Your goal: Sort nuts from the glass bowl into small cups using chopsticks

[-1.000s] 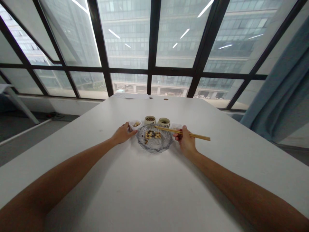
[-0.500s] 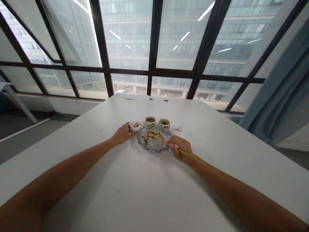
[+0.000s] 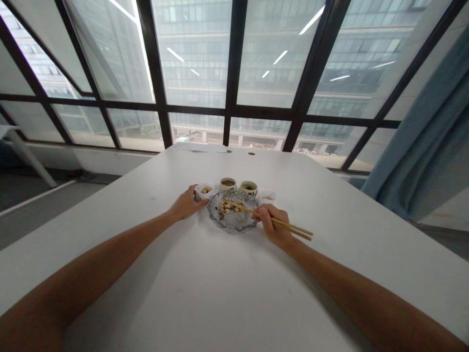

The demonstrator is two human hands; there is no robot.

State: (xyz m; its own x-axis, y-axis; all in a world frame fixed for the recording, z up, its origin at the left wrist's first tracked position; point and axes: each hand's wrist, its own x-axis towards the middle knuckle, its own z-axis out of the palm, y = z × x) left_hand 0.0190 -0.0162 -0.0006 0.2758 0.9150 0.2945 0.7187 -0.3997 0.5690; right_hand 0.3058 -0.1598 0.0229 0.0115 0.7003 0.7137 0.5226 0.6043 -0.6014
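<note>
My right hand (image 3: 274,222) is closed round a pair of wooden chopsticks (image 3: 293,228). Their tips reach into a clear glass bowl with a wavy rim (image 3: 240,229), among small pale and dark food pieces (image 3: 227,208) too small to name. My left hand (image 3: 187,203) grips a small white cup (image 3: 202,194) at the bowl's left, thumb in front and fingers behind; pale yellowish pieces lie inside it. Behind the bowl stand two cream-coloured pots with dark markings, the left pot (image 3: 227,184) holding dark bits and the right pot (image 3: 249,187) also dark inside.
Another small white cup (image 3: 267,196) stands right of the pots, behind my right hand. Papers (image 3: 200,147) and a small round brown thing (image 3: 251,153) lie at the far end of the white table (image 3: 220,283). A blue curtain (image 3: 414,161) hangs at the right.
My right hand has turned, so the back ends of the chopsticks have swung up off the forearm and now show apart. The tips stay in the glass bowl. My left hand has hardly moved.
</note>
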